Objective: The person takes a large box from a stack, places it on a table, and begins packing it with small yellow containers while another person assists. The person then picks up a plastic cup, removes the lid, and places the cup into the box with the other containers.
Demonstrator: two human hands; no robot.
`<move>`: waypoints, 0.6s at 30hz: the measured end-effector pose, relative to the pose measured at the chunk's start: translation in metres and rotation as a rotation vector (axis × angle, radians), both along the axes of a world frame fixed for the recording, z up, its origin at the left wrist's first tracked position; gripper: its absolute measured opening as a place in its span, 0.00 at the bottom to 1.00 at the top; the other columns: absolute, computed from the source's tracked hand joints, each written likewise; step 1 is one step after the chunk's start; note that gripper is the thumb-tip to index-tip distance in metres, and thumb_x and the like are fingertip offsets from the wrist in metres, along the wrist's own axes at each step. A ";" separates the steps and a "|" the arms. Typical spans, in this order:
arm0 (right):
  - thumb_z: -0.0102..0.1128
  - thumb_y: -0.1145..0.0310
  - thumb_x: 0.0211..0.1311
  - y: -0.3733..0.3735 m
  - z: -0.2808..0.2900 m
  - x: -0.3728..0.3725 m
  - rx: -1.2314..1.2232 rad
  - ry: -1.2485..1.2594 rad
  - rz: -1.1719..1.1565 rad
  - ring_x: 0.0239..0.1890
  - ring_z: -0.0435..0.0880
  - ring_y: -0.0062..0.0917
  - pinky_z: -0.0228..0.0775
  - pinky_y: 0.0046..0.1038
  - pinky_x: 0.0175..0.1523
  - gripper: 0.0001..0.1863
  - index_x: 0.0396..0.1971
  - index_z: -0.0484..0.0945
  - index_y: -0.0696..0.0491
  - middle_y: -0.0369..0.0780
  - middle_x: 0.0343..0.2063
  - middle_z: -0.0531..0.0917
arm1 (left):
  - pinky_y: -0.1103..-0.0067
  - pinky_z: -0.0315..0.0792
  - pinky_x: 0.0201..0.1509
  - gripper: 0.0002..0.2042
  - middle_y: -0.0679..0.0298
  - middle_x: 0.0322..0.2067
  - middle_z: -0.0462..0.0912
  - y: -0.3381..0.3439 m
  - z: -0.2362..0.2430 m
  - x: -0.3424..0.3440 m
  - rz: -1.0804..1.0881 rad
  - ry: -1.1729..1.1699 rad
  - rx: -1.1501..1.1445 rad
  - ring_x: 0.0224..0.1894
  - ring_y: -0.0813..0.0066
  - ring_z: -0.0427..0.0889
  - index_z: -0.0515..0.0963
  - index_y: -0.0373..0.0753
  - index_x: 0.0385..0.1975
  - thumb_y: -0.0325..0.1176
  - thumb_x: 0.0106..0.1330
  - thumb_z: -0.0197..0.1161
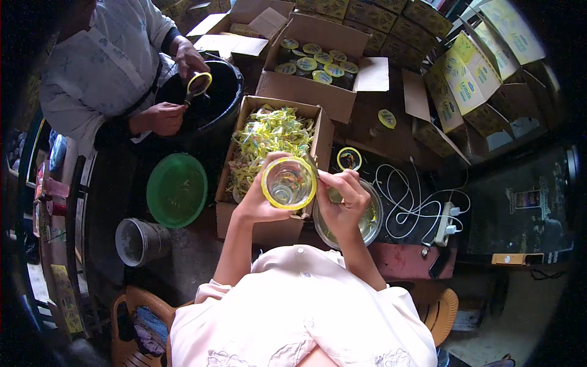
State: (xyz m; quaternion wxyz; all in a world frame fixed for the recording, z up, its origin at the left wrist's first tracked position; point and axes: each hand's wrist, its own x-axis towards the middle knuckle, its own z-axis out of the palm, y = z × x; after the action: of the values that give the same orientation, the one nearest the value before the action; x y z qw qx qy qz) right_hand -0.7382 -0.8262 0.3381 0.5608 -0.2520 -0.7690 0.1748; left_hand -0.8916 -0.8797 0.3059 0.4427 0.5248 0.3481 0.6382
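Observation:
My left hand is wrapped round a clear plastic cup with a yellow rim, its open mouth tilted up toward me. At the cup's right edge is my right hand, thumb and fingers pinched together. A thin dark sliver shows by these fingertips, too small to name. Below the cup stands an open carton heaped with yellow and clear plastic trimmings. Under my right hand, and partly hidden by it, sits a round clear bowl. Another yellow-rimmed cup stands just beyond the bowl.
A co-worker at the far left holds a yellow-rimmed cup over a black bucket. A green basin and grey bucket lie left. Behind is a carton of lidded cups. White cables and a power strip lie right.

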 end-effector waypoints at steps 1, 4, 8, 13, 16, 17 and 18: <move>0.62 0.81 0.37 0.000 0.000 -0.001 -0.001 -0.001 0.003 0.16 0.72 0.20 0.59 0.20 0.27 0.11 0.25 0.78 0.53 0.35 0.15 0.76 | 0.77 0.63 0.52 0.39 0.63 0.42 0.67 0.001 -0.001 0.003 0.003 -0.001 -0.001 0.47 0.75 0.68 0.59 0.38 0.48 0.30 0.30 0.74; 0.62 0.81 0.37 -0.002 0.001 -0.004 0.010 -0.010 -0.008 0.17 0.72 0.20 0.59 0.20 0.27 0.11 0.25 0.78 0.52 0.35 0.15 0.76 | 0.79 0.68 0.49 0.35 0.65 0.43 0.61 0.006 -0.010 0.006 0.215 0.054 0.076 0.45 0.76 0.68 0.60 0.40 0.42 0.26 0.30 0.74; 0.63 0.81 0.37 -0.004 -0.004 -0.003 0.023 -0.009 -0.016 0.17 0.72 0.20 0.59 0.20 0.27 0.11 0.25 0.78 0.52 0.34 0.15 0.76 | 0.80 0.67 0.49 0.35 0.65 0.41 0.63 0.008 -0.014 -0.001 0.269 0.104 0.101 0.43 0.77 0.69 0.60 0.40 0.42 0.26 0.31 0.74; 0.63 0.81 0.36 -0.006 -0.002 -0.006 0.037 -0.019 -0.030 0.17 0.72 0.20 0.60 0.21 0.27 0.12 0.25 0.78 0.52 0.34 0.15 0.76 | 0.80 0.65 0.49 0.34 0.64 0.39 0.68 0.005 -0.009 -0.005 0.286 0.238 0.069 0.44 0.76 0.70 0.60 0.39 0.42 0.24 0.33 0.72; 0.63 0.81 0.36 -0.007 -0.002 -0.007 0.060 -0.060 -0.081 0.17 0.72 0.21 0.60 0.21 0.28 0.11 0.25 0.78 0.52 0.34 0.15 0.75 | 0.80 0.65 0.50 0.34 0.64 0.40 0.69 0.004 -0.009 -0.004 0.269 0.285 0.105 0.45 0.76 0.70 0.59 0.39 0.42 0.24 0.33 0.72; 0.63 0.81 0.36 -0.005 -0.001 -0.007 0.056 -0.047 -0.073 0.17 0.72 0.21 0.60 0.21 0.28 0.11 0.25 0.78 0.52 0.35 0.15 0.75 | 0.80 0.65 0.50 0.34 0.64 0.40 0.69 0.004 -0.009 -0.005 0.270 0.284 0.105 0.45 0.76 0.70 0.59 0.39 0.42 0.24 0.33 0.72; 0.63 0.81 0.36 -0.004 -0.001 -0.007 0.052 -0.034 -0.063 0.17 0.72 0.22 0.60 0.21 0.29 0.11 0.25 0.78 0.52 0.35 0.15 0.75 | 0.80 0.65 0.50 0.34 0.64 0.39 0.69 0.004 -0.008 -0.005 0.272 0.292 0.098 0.45 0.76 0.70 0.60 0.39 0.42 0.25 0.33 0.72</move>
State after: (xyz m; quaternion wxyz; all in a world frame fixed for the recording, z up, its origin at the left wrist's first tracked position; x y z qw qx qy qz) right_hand -0.7453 -0.8307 0.3370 0.5595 -0.2645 -0.7742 0.1327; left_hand -0.8962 -0.8760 0.2981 0.2712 0.5808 0.4450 0.6254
